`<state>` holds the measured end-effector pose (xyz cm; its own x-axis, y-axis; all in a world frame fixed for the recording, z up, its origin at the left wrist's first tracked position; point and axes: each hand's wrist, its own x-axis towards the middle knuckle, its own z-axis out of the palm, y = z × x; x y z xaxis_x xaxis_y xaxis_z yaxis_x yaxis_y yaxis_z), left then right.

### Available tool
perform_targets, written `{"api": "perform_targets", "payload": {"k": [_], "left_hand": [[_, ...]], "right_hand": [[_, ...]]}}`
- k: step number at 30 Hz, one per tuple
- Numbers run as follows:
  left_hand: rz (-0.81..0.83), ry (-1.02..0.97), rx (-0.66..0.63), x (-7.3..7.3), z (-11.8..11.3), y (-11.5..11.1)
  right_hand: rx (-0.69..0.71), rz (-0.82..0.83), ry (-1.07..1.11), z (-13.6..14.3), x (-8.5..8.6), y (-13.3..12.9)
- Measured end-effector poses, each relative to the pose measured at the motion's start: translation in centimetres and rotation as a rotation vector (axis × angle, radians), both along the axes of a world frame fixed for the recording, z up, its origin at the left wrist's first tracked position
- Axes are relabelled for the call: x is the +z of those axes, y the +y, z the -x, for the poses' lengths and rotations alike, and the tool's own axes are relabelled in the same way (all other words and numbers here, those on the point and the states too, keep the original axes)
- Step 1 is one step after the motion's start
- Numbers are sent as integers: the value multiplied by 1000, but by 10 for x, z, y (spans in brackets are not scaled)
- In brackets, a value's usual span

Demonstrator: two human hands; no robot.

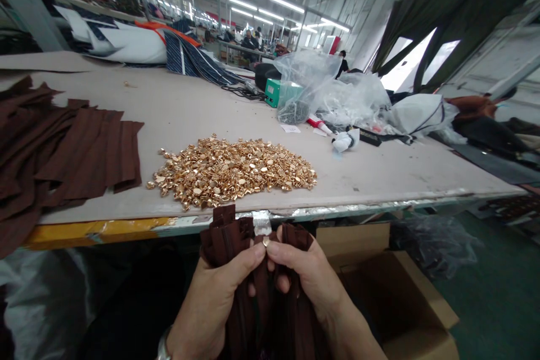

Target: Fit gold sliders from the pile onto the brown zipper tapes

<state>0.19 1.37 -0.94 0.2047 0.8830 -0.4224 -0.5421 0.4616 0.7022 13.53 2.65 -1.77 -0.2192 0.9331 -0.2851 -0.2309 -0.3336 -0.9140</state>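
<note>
Close to the table's front edge, my left hand (217, 289) grips a bundle of dark brown zipper tapes (225, 239). My right hand (310, 275) is closed around more brown tapes (295, 236) beside it. Between my two thumb tips sits a small gold zipper slider (265, 241), at the upper end of one tape (262, 287). Both thumbs press close to it, and the tapes hang down below my hands. Just beyond, a wide pile of gold zipper sliders (236, 171) lies on the table (379, 180). My other fingers are partly hidden behind the tapes.
More brown zipper tapes (84, 152) are heaped at the table's left. A green box (272, 93), clear plastic bags (350, 98) and a red-and-white tube (319, 124) lie at the back. An opened cardboard box (405, 292) stands below right. Several people are far off.
</note>
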Motion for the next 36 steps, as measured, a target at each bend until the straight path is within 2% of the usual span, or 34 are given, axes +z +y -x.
{"api": "perform_targets", "payload": {"k": [3,7,13,20,27,36], "left_hand": [[4,44,30,-4,3,-2],[-16,-13,57,-4,0,-2],[22,-115,3,-1,-1,-1],[104,-201,-48,-3,3,-1],[141,-211,-36,-4,2,-3],[36,-138,9,0,0,-4]], "right_hand": [[-17,-70,-130,-5,3,-3],[-26,-96,-194,-9,4,-6],[-99,-50,-77,-3,0,-9],[-63,15,21,-4,-4,-8],[-27,6,31,-6,-8,-8],[-63,2,-32,-4,-1,-6]]}}
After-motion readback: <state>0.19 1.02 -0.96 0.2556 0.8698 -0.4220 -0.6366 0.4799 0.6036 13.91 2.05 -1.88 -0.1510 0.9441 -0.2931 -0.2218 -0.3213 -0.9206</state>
